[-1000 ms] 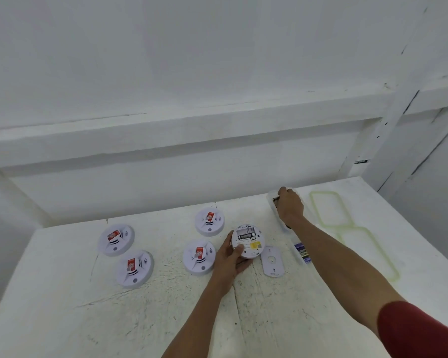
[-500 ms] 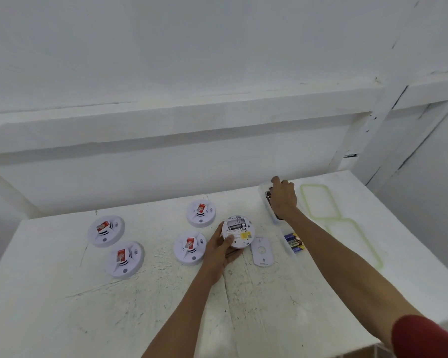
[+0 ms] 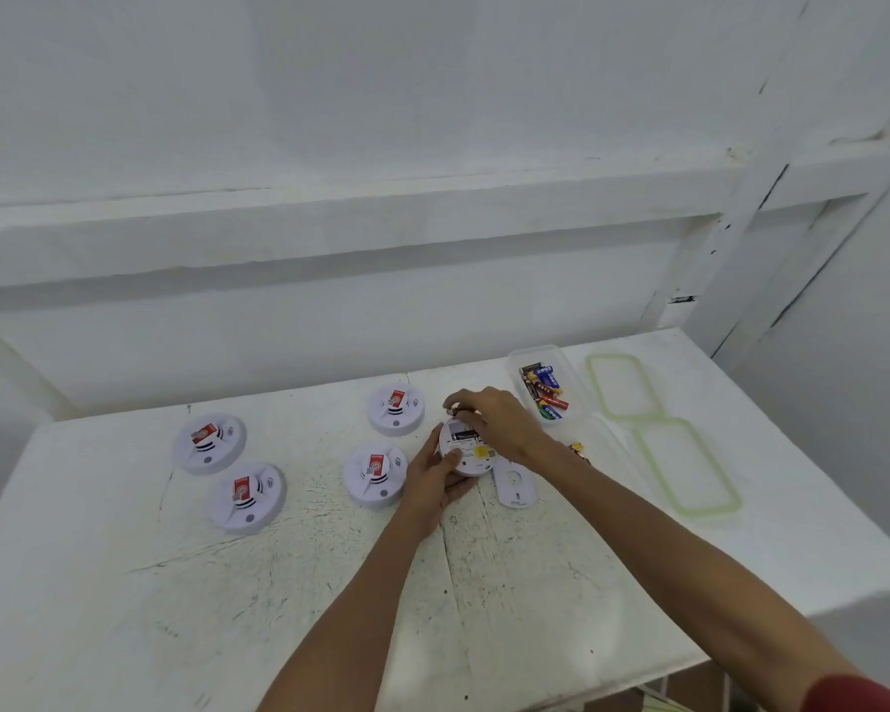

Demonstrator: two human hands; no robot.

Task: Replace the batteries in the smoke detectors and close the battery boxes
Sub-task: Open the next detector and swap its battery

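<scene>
left hand (image 3: 432, 480) grips the upturned detector (image 3: 476, 454) mid worktop (image 3: 278, 583), thumb on its back. right hand (image 3: 499, 421) is nearer the open bay (image 3: 459, 433), fingertips curled, pinching what looks like a battery (image 3: 456, 404) just above it. bay's long axis runs left-right, so the battery should lie that way. cover (image 3: 515, 488) lies just beside.

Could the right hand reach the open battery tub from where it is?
Probably yes. The right hand is over the detector that the left hand holds. The tub sits just to its right, lidless, with nothing between. However, its fingers seem to be pinching a battery.
</scene>
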